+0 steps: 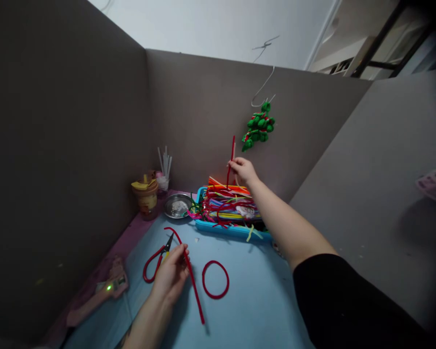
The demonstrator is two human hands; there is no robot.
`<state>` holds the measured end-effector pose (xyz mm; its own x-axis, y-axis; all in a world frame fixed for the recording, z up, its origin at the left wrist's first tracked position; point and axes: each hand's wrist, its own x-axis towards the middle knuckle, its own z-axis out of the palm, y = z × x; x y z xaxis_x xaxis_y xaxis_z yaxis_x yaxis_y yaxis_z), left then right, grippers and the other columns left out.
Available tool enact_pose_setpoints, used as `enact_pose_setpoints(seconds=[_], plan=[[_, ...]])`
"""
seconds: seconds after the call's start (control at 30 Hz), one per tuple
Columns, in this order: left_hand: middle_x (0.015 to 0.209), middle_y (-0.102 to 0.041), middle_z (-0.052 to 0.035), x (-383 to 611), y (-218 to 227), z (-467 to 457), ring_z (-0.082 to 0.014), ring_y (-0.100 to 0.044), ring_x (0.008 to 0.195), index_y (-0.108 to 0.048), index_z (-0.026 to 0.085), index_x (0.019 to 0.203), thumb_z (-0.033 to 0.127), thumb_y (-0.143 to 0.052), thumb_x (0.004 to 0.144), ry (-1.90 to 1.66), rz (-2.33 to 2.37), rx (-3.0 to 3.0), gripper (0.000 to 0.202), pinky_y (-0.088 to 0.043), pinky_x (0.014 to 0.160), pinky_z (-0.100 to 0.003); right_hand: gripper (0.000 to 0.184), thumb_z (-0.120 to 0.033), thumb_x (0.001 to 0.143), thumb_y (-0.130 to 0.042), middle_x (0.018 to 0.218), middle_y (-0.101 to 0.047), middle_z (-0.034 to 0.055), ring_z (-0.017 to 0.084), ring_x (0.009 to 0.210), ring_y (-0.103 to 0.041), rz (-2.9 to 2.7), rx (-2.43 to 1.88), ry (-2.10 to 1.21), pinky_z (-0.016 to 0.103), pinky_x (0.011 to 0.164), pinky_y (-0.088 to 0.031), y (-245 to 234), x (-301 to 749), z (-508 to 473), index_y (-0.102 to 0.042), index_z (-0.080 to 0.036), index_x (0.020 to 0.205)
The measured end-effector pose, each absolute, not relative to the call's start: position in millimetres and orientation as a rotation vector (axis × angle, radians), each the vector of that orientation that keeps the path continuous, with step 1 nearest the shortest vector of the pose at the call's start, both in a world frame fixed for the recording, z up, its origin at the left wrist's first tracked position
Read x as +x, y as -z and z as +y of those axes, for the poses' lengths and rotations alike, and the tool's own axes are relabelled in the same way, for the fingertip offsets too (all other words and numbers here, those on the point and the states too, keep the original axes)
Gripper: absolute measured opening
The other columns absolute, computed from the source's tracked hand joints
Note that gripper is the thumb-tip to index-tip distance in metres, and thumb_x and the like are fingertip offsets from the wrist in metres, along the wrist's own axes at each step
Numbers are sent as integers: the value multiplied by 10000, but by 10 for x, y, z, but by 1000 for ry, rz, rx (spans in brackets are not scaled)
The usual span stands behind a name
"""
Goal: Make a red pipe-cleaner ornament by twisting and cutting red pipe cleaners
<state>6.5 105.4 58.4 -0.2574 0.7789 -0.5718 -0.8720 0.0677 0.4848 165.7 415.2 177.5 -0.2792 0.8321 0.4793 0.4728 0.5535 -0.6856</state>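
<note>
My left hand (172, 274) pinches a long red pipe cleaner (194, 283) near its middle, low over the blue table surface. Farther back, my right hand (243, 170) is closed on another red pipe cleaner (233, 148), held upright above a blue tray (221, 230). A pale pipe cleaner (237, 180) also shows at those fingers; whether it is gripped I cannot tell. Many coloured pipe cleaners (227, 203) fill the tray. A red ring (215, 279) of the same fuzzy material lies right of my left hand. Red-handled scissors (154, 264) lie partly behind that hand.
A pink glue gun (101, 295) with a lit green light rests at the left. Behind it stand a brown pot (146, 198), a cup of white sticks (163, 182) and a metal dish (177, 205). A green ornament (259, 125) hangs on the grey back panel (199, 111).
</note>
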Motion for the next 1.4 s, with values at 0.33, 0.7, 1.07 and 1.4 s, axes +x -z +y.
enact_pose_setpoints(seconds=[0.33, 0.7, 1.07, 1.4], plan=[[588, -612, -15, 51, -601, 1047, -72, -578, 444, -621, 97, 811, 63, -510, 898, -1552, 957, -120, 145, -480, 431, -161, 195, -273, 661, -741, 534, -565, -12, 84, 469, -493, -1750, -933, -1343, 184, 451, -352, -2244, 1910, 3791, -631, -134, 742], [588, -608, -16, 70, -550, 1059, -80, -568, 438, -634, 106, 802, 102, -515, 900, -1526, 996, -74, 155, -448, 408, -165, 137, -184, 812, -533, 859, -698, 88, 198, 805, -606, -2508, -1442, -194, 256, 680, -400, -1544, 2237, 3215, -667, -169, 790], [652, -630, -21, 43, -597, 1028, -84, -591, 513, -645, 114, 809, 95, -558, 863, -1534, 980, 61, 104, -465, 493, -176, 185, -353, 709, -620, 595, -580, -16, 104, 515, -497, -1989, -1032, -1446, 208, 488, -356, -1537, 2010, 2877, -560, -178, 699], [730, -659, -48, 232, -636, 899, -110, -611, 656, -664, 110, 735, 181, -764, 700, -1490, 964, 431, 127, -466, 620, -189, 234, -327, 644, -757, 661, -638, -8, 119, 580, -557, -1388, -701, -1861, 231, 527, -424, -1769, 1779, 2024, -581, -195, 724]])
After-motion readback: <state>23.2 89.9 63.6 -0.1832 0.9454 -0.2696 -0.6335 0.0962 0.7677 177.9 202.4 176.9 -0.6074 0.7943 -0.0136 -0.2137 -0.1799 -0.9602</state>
